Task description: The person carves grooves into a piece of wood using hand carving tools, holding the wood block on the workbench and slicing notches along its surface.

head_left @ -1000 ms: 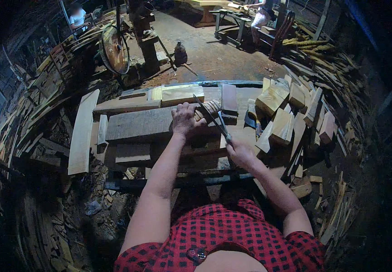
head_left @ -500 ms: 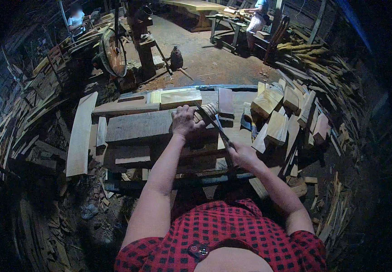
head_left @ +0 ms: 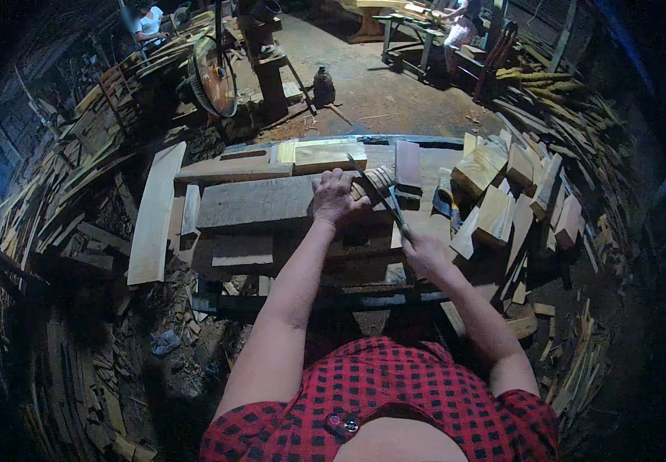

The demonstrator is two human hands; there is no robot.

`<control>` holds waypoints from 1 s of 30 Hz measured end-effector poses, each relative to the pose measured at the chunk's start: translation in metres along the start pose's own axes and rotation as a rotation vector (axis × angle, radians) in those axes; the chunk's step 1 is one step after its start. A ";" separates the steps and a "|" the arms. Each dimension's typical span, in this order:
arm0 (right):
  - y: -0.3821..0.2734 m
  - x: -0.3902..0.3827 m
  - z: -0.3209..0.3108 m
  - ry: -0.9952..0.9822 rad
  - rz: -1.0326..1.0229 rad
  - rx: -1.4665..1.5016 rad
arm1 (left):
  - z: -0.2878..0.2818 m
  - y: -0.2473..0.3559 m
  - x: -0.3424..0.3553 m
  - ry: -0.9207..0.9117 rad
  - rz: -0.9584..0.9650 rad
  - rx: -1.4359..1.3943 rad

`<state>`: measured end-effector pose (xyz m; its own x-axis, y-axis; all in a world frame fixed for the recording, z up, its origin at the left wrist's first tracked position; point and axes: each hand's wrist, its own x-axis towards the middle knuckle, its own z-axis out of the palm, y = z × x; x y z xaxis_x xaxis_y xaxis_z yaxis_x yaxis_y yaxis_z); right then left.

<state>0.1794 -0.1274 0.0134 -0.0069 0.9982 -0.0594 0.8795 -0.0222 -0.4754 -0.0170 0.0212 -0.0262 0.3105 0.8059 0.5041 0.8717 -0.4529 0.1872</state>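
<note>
My left hand (head_left: pixel 334 200) is closed round a small light piece of wood with striped edges (head_left: pixel 375 182), pressing it down at the right end of a thick grey-brown timber block (head_left: pixel 260 202). In my right hand (head_left: pixel 427 254) is a long, narrow, dark blade-like tool (head_left: pixel 371 185). It slants up and left, its tip beyond my left hand's fingers and its length crossing the striped piece. Whether its edge bites into the wood I cannot tell. A reddish flat block (head_left: pixel 407 164) lies just right of the striped piece.
Cut wood blocks (head_left: pixel 496 215) are heaped at the bench's right. A long pale board (head_left: pixel 156 215) juts over its left end. Past the bench stand a round fan (head_left: pixel 213 81) and a dark jug (head_left: pixel 323 86). Two people work at the back; wood scraps surround the bench.
The whole scene has shifted right and slightly up in view. Both hands keep their holds, while the tool's position over the striped wood differs slightly.
</note>
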 end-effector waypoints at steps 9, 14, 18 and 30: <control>0.004 -0.028 -0.012 -0.093 0.105 -0.008 | -0.011 0.003 0.001 -0.011 0.021 -0.012; -0.019 0.057 -0.002 0.044 -0.035 0.037 | -0.006 0.007 0.003 -0.027 0.013 0.014; -0.009 0.059 0.012 0.072 -0.031 -0.056 | -0.004 0.008 0.001 0.067 0.058 -0.044; 0.017 -0.026 -0.001 -0.029 0.063 -0.025 | -0.011 0.007 0.004 0.020 0.027 0.010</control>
<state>0.1947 -0.1540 0.0076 0.0353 0.9928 -0.1146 0.8900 -0.0834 -0.4483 -0.0137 0.0174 -0.0140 0.3260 0.7856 0.5258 0.8671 -0.4702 0.1648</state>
